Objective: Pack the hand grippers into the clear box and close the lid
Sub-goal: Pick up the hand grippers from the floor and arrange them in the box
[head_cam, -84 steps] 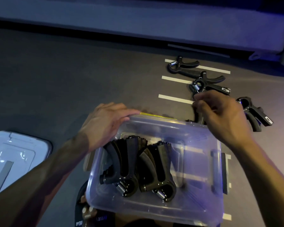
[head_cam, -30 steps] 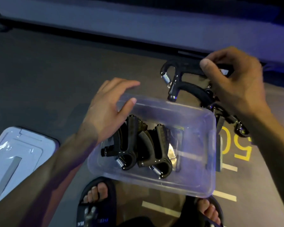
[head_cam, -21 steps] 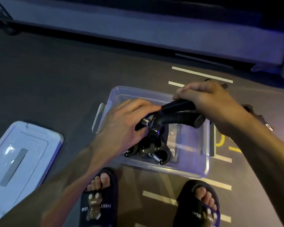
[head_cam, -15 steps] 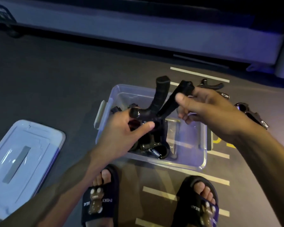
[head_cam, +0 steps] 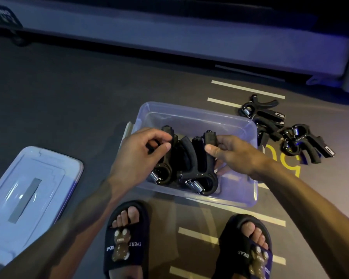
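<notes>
The clear box [head_cam: 193,117] sits open on the dark floor in front of my feet. Three black hand grippers [head_cam: 191,166] stand side by side in its left half, springs toward me. My left hand [head_cam: 137,158] pinches the handle of the leftmost gripper [head_cam: 166,156]. My right hand [head_cam: 236,156] holds the handle of the rightmost gripper [head_cam: 209,150] inside the box. A pile of several more hand grippers [head_cam: 286,129] lies on the floor to the right of the box. The box's lid [head_cam: 26,200] lies flat on the floor at the left.
My two feet in dark slides [head_cam: 127,238] stand just below the box. White lines and a yellow number [head_cam: 290,164] mark the floor. A long pale ledge [head_cam: 169,33] runs across the back.
My hands have brought one more gripper from above the box down into it, standing beside the other two. The view has tilted, so the pile on the right shows again.
</notes>
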Demonstrator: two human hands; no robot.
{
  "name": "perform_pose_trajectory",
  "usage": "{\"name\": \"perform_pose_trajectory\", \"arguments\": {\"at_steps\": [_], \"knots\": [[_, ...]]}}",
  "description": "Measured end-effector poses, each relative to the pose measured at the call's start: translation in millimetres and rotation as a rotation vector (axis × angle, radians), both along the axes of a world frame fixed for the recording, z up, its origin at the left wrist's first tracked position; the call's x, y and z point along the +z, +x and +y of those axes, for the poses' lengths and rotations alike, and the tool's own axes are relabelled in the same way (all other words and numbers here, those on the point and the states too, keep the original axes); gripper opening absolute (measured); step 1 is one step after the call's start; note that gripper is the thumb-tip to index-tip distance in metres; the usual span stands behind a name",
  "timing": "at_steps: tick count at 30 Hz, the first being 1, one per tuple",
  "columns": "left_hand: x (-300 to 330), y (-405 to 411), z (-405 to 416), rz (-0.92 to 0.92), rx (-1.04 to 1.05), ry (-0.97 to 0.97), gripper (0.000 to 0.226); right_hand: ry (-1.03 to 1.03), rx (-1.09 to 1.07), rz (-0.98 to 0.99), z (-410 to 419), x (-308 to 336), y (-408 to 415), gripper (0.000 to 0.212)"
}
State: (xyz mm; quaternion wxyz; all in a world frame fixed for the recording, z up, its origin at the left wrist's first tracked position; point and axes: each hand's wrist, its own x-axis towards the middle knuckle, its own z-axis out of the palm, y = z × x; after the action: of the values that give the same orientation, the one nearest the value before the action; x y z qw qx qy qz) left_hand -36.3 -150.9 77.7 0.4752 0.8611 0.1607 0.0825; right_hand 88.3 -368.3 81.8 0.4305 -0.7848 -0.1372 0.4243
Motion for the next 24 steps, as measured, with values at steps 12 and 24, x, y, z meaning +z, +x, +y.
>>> {"name": "perform_pose_trajectory", "arguments": {"at_steps": [12, 24], "knots": [[-16, 6, 4, 0.049, -0.181, 0.353, 0.040, -0.241, 0.114, -0.450, 12, -26, -3, 0.048], [-24, 21, -5, 0.141, -0.291, 0.520, 0.047, -0.288, 0.139, -0.545, 11, -20, -19, 0.060]]}}
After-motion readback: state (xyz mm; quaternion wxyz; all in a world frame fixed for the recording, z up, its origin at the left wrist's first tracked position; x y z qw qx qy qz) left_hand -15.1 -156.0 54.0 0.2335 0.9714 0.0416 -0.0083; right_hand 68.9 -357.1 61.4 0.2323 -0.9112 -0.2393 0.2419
